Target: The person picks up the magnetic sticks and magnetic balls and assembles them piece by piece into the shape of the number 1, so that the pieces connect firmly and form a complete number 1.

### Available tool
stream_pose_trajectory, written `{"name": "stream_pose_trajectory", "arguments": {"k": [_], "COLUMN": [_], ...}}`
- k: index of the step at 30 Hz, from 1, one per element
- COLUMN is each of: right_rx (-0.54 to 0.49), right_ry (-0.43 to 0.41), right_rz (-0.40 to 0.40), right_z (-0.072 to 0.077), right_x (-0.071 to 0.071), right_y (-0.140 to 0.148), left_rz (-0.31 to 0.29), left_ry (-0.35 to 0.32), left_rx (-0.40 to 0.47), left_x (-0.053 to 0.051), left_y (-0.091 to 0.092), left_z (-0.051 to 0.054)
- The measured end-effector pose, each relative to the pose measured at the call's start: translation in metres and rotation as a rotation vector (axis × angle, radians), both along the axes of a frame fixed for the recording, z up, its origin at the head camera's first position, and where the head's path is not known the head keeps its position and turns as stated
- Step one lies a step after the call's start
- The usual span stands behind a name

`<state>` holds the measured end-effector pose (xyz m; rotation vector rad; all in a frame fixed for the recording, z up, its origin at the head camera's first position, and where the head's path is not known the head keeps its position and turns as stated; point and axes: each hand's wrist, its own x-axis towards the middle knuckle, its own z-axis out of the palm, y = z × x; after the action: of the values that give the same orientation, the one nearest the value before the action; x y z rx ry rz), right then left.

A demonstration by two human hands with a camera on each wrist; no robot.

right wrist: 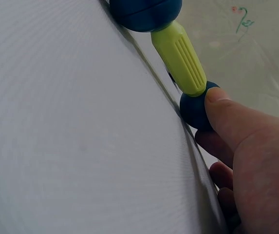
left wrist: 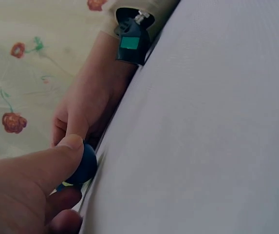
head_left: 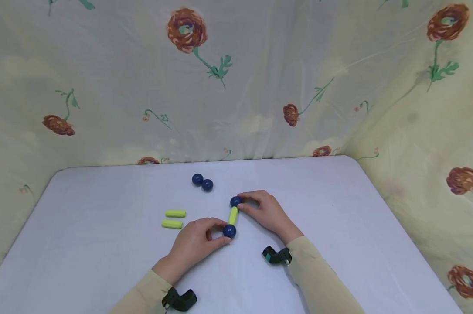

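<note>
A lime-green ribbed rod (head_left: 233, 216) stands between two dark blue balls, one at each end. The left hand (head_left: 199, 237) pinches the nearer ball (head_left: 229, 231) between thumb and fingers; the left wrist view shows its thumb against that blue ball (left wrist: 84, 165). At the rod's far end, the right hand (head_left: 268, 212) holds the other blue ball (head_left: 236, 201) with thumb and fingertips. Seen from the right wrist, the green rod (right wrist: 180, 58) meets both balls, and the right thumb presses on the lower ball (right wrist: 196, 109).
Two loose green rods (head_left: 175, 213) lie beside each other left of the hands. Farther back, two more blue balls (head_left: 202, 182) sit close together on the white table (head_left: 103, 257). A flowered cloth (head_left: 260, 87) hangs behind the table.
</note>
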<state>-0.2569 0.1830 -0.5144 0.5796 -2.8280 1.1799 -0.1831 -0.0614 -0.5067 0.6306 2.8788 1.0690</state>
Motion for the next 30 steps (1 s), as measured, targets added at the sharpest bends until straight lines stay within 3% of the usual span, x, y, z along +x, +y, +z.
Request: {"name": "stream_pose_trajectory", "arguments": {"k": [4, 8, 11, 17, 22, 30], "right_rx": [0.011, 0.028, 0.036, 0.037, 0.028, 0.046], "right_ry": [-0.006, -0.014, -0.015, -0.022, -0.016, -0.031], "right_rz": [-0.006, -0.004, -0.015, -0.013, -0.005, -0.028], "right_z": [-0.004, -0.006, -0.005, -0.002, 0.000, -0.001], "right_x": [-0.001, -0.002, -0.001, 0.000, 0.000, 0.000], "right_y": [-0.003, -0.007, -0.007, -0.005, -0.002, 0.001], "left_rz": [-0.001, 0.042, 0.103, 0.229, 0.262, 0.281], "left_ry": [-0.077, -0.110, -0.084, 0.034, 0.078, 0.078], "left_rx": [0.034, 0.052, 0.035, 0.011, 0.029, 0.050], "left_x": [0.001, 0.003, 0.005, 0.006, 0.007, 0.004], "left_y": [-0.008, -0.020, -0.029, -0.059, -0.079, -0.095], "left_z": [0.005, 0.013, 0.018, 0.019, 0.018, 0.014]}}
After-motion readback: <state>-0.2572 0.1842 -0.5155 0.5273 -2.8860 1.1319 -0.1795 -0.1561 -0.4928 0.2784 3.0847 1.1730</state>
